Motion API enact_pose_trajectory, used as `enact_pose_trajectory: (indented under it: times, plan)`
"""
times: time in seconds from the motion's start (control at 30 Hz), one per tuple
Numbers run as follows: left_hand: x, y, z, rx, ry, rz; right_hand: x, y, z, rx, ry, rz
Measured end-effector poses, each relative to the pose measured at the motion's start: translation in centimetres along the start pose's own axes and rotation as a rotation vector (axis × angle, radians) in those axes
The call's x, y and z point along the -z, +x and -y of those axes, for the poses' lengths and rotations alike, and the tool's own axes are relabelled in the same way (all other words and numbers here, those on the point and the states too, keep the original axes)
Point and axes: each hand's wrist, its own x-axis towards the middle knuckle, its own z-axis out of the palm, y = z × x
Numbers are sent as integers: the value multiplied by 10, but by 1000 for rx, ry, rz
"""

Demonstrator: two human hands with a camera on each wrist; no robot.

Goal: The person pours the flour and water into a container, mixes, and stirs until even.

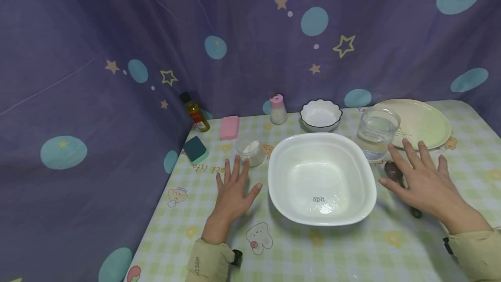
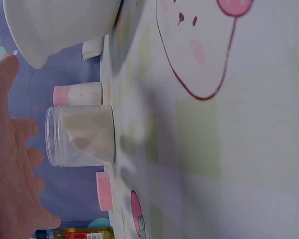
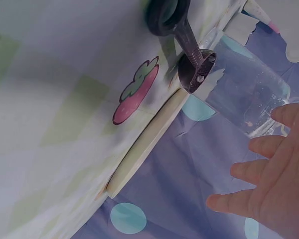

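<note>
Resting both hands flat, we are keeping the fingers spread and holding nothing. Our left hand (image 1: pixel 233 190) is lying near the small jar (image 1: pixel 251 150); our right hand (image 1: pixel 420 179) is hovering over the dark spoon (image 1: pixel 392 172), beside the glass (image 1: pixel 376 133). Between them sits the white basin (image 1: pixel 322 177) on the table (image 1: pixel 352 247); we judge a low, slow reach best for the spoon.

Basin (image 1: pixel 322 177) mid-table, jar (image 1: pixel 251 150) to its left, glass (image 1: pixel 377 133) right, plate (image 1: pixel 420 122) behind the glass.

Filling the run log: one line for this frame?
left hand: open, beside powder jar | right hand: open, above spoon | basin: between hands
</note>
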Motion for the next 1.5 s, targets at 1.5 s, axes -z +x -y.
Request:
enact_pose_trajectory:
  times: [1.5]
  plan:
    - [-15, 56, 38, 251, -586, 2, 7, -15, 13, 214, 247, -51]
